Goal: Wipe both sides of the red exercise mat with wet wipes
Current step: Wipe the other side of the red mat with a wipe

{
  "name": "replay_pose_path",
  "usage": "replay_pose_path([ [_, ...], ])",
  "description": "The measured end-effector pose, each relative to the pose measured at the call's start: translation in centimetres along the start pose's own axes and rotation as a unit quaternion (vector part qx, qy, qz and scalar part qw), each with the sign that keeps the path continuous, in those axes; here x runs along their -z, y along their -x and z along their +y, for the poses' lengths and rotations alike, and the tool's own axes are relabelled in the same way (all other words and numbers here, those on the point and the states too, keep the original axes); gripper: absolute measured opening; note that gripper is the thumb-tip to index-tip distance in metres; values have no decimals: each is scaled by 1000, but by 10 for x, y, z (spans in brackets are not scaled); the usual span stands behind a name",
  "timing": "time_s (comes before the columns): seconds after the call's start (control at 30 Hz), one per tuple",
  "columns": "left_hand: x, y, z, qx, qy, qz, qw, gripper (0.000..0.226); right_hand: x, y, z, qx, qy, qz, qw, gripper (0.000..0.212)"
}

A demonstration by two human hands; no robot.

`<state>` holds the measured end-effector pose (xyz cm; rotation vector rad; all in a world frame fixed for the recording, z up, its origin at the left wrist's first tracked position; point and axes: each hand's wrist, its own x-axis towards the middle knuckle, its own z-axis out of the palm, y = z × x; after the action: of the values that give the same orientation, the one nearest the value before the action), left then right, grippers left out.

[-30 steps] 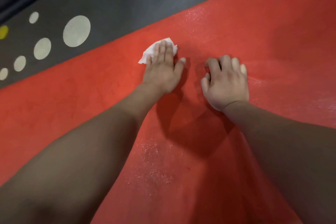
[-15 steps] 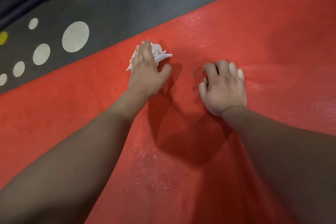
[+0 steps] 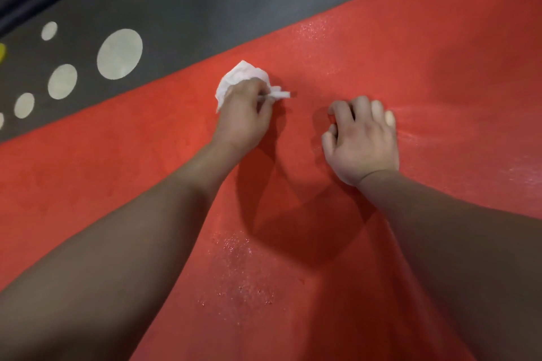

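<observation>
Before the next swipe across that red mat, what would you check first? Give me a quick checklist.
1. Grip: left hand curls round the wet wipe: ok.
2. Contact: wipe sits on the red mat: ok.
3. Bracing: right hand rests fingertips on the mat: ok.
4. Coverage: wipe is bunched, not spread: not ok.
5. Moisture left in wipe: cannot tell.
6. Underside of mat wiped: cannot tell, hidden.

Both forearms outstretched, left grip (image 3: pixel 245 117) bunched round the wipe (image 3: pixel 240 76), right grip (image 3: pixel 362 141) palm-down, fingers (image 3: pixel 360 105) loosely bent.
</observation>
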<state>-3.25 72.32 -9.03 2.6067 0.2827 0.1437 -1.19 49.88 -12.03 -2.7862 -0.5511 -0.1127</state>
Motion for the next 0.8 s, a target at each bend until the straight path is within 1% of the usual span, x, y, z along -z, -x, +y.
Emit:
replay_pose_path([
  [0.07, -6, 13, 4, -61, -20, -38, 997, 21, 0, 0, 0, -1, 1, -1, 1000, 31],
  [0.1, -8, 19, 4, -73, -26, -43, 996, 25, -1, 0, 0, -2, 2, 0, 1000, 31],
  [0.13, -7, 22, 2, -69, -26, -30, 997, 30, -1, 0, 0, -2, 4, 1, 1000, 31],
  [0.2, 1, 23, 2, -46, -26, 23, 998, 41, -1, 0, -1, -1, 9, 2, 1000, 32],
  [0.23, 4, 21, 0, -41, -31, 25, 998, 46, -1, 0, -1, -1, 10, 2, 1000, 32],
  [0.27, 6, 19, -2, -43, -36, -3, 998, 51, -1, 0, -1, -2, 11, 3, 1000, 32],
  [0.33, 5, 17, -9, -61, -69, -113, 989, 68, -1, 0, -1, -2, 9, 4, 1000, 31],
  [0.37, 3, 18, -13, -63, -99, -154, 981, 75, -2, 0, -1, -2, 8, 3, 1000, 31],
  [0.4, 0, 19, -17, -54, -125, -176, 975, 78, -2, 0, -1, -2, 8, 2, 1000, 30],
  [0.5, -7, 21, -12, 14, -155, -188, 970, 76, -1, 0, -1, -4, 9, 0, 1000, 30],
  [0.53, -8, 22, -5, 21, -163, -194, 967, 77, -1, 0, -1, -3, 10, 2, 1000, 30],
  [0.57, -11, 25, 3, 6, -172, -208, 963, 78, -1, -2, -1, -2, 11, 4, 1000, 30],
  [0.63, -12, 38, 12, -74, -184, -248, 948, 74, -1, -1, -1, 0, 7, 6, 1000, 30],
  [0.7, -6, 49, 8, -146, -197, -269, 932, 70, -2, 0, 0, 2, 5, 5, 1000, 30],
  [0.73, -4, 47, 1, -161, -213, -264, 927, 70, -2, 1, 0, 2, 6, 5, 1000, 30],
  [0.77, -3, 42, -6, -152, -232, -252, 927, 70, -2, 1, 0, 1, 8, 5, 1000, 30],
  [0.8, -3, 33, -12, -115, -245, -234, 934, 72, -2, 1, 0, 0, 9, 4, 1000, 30],
])
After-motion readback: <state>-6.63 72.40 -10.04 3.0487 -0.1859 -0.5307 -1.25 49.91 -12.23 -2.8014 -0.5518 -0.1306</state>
